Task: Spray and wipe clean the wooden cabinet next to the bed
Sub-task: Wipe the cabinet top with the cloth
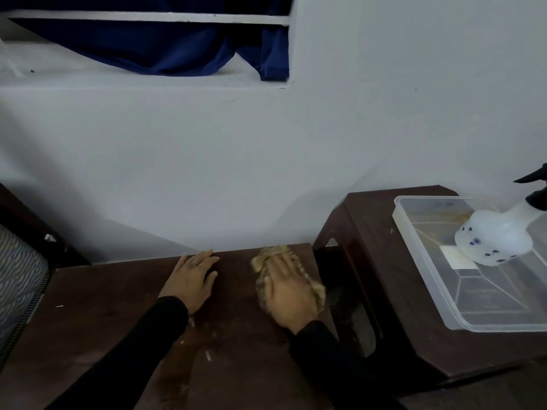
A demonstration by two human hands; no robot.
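The dark wooden cabinet (103,315) fills the lower left, its top showing pale specks and smears. My left hand (192,279) lies flat and empty on the top near the back edge, fingers spread. My right hand (288,297) presses palm-down on a tan, frayed cloth (276,254) at the cabinet's back right corner. The white spray bottle (500,232) with a black trigger head lies tilted on a clear plastic box at the right, away from both hands.
A dark brown plastic stool (370,232) stands right of the cabinet and carries the clear lidded box (444,294). A patterned mattress edge (17,279) is at the left. White wall behind, with a window ledge and blue curtain (177,45) above.
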